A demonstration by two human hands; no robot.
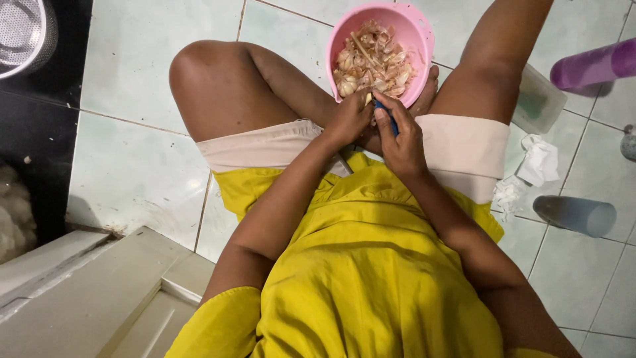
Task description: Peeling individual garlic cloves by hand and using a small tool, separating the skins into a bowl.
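Pale green floor tiles (139, 166) carry the work: a person sits on them, legs spread around a pink bowl (417, 33) heaped with garlic cloves and papery skins (374, 63). At its near rim the left hand (348, 119) pinches a small clove (368, 98), while the right hand (401, 142) is closed round a blue-handled knife (386, 116) set against it. Peeling looks to be mid-clove; the blade work calls for a short, careful stroke. Crumpled tissue (536, 162) and a purple bottle (593, 66) lie to the right
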